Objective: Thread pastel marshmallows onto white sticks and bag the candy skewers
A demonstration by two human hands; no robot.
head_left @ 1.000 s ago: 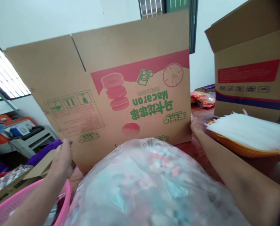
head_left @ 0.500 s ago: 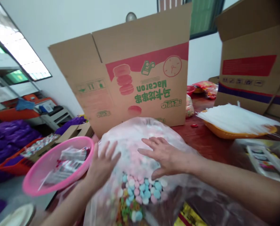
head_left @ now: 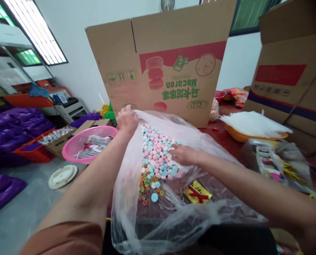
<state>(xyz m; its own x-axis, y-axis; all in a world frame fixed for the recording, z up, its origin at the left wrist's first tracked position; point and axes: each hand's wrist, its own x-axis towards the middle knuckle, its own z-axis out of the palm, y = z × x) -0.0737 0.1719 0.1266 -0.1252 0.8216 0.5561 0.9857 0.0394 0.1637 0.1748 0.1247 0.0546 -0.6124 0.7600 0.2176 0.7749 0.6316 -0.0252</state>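
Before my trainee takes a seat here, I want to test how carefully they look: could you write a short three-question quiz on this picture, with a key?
1. Multiple choice: what is the left hand touching?
A) the pink basin
B) the plastic bag
C) the white sticks

2. True or false: the yellow-and-red packet lies nearer the wearer's body than the right hand does.

3. Short answer: which way up is the word "Macaron" printed on the carton behind the bag?

Key: 1. B; 2. True; 3. Upside down.
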